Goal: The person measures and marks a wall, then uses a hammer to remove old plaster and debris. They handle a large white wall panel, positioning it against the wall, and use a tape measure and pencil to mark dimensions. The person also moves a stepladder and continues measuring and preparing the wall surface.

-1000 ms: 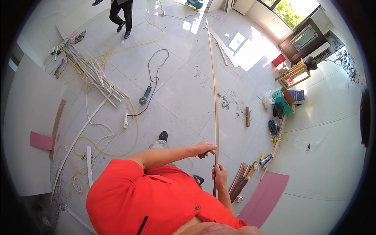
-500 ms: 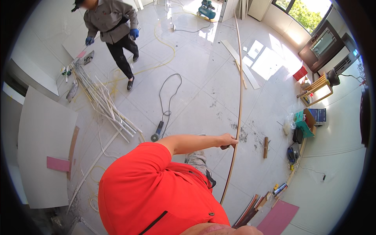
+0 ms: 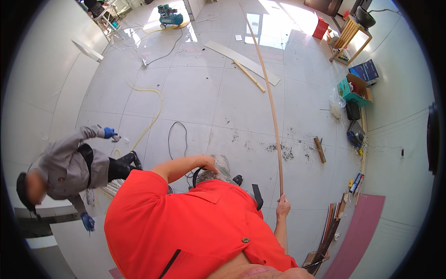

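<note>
A long, thin brown wooden strip (image 3: 275,121) runs from the far floor up to my right hand (image 3: 283,205), which is closed round its near end. My left hand (image 3: 209,163) is at the waist of my camouflage trousers (image 3: 220,168), level with the pocket. Its fingers are partly hidden against the cloth, so I cannot make out whether they hold anything. A dark strap hangs beside that hand. My red shirt (image 3: 200,223) covers much of the near view.
At the left bends a co-worker (image 3: 74,158) in grey with blue gloves. Ahead lie a pale board (image 3: 241,61), a short wooden batten (image 3: 249,76) and a yellow hose (image 3: 160,104). A teal compressor (image 3: 170,16) stands far off. Boxes (image 3: 355,90) and a pink board (image 3: 360,232) line the right side.
My left hand has let go of the strip and drawn back to my waist. My right hand now shows, holding the strip's near end. My view has turned, and the co-worker appears lower left, bending.
</note>
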The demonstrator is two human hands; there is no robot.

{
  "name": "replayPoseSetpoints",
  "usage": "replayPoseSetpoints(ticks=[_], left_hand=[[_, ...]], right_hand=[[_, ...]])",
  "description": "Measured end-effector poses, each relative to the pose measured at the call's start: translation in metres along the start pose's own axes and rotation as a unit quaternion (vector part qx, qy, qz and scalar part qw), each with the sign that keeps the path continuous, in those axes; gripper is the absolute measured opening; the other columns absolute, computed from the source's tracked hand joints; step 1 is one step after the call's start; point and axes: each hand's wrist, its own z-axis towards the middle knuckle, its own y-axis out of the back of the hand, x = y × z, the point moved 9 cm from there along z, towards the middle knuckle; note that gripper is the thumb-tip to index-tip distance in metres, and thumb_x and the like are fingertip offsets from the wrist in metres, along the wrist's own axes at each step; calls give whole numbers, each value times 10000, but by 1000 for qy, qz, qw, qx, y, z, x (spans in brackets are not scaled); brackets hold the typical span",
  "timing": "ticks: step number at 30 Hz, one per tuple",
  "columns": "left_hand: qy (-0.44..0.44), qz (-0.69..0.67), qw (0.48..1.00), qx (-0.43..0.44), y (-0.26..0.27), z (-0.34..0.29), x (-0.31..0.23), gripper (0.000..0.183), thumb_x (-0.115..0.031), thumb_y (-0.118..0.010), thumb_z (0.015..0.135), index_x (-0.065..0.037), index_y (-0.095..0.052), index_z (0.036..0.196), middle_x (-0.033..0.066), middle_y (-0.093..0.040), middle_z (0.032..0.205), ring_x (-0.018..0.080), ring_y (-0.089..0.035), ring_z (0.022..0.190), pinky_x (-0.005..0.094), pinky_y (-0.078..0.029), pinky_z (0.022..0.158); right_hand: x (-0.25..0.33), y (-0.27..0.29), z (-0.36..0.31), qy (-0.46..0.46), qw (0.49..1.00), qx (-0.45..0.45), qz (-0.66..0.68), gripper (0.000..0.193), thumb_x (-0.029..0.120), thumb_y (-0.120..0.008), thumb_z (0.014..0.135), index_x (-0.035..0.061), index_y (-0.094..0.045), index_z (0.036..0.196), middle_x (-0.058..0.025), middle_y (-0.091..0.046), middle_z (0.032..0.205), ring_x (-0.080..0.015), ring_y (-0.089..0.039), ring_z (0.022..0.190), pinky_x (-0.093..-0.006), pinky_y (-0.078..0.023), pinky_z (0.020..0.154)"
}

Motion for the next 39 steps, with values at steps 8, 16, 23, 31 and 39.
replayPoseSetpoints(ticks=[8, 16, 23, 31, 39], left_hand=[[-102, 126, 976, 148, 111, 121, 84, 627, -594, -688, 875, -32, -778, 1140, 265, -740, 1138, 391, -704, 1071, 479, -539, 938], [38, -39, 932, 359, 283, 95, 140, 316, -302, -728, 920, -80, -631, 716, -20, -536, 617, 87, -505, 576, 277, -394, 548], [-219, 213, 929, 207, 332, 116, 156, 354, -346, -792, 880, -3, -704, 897, 126, -722, 949, 281, -688, 863, 391, -537, 771], [-104, 323, 901, 270, 288, 136, 237, 307, -322, -785, 869, -19, -736, 872, 130, -713, 815, 302, -705, 814, 429, -541, 742], [152, 125, 847, 494, 266, 40, 293, 241, -258, -750, 916, -59, -707, 787, -59, -546, 652, 62, -460, 578, 282, -357, 520]], right_hand=[[155, -80, 84, -66, 995, -41, -64, 596, 572, -544, 1015, 26, -770, 937, -228, -717, 811, -420, -705, 808, -498, -527, 734], [323, -228, 164, -152, 987, 46, 11, 477, 478, -601, 977, 18, -726, 954, -237, -744, 915, -451, -714, 882, -557, -555, 804], [408, -342, 225, -161, 980, 12, 118, 241, 245, -654, 920, 50, -766, 1006, -187, -770, 964, -406, -741, 921, -488, -586, 827], [401, -417, 225, -120, 978, 29, 169, 217, 216, -640, 916, 76, -783, 999, -171, -778, 945, -371, -755, 888, -482, -589, 781], [291, -469, 162, -155, 975, 69, 146, 355, 369, -625, 984, 44, -737, 1072, -196, -766, 1044, -396, -734, 994, -525, -577, 881]])
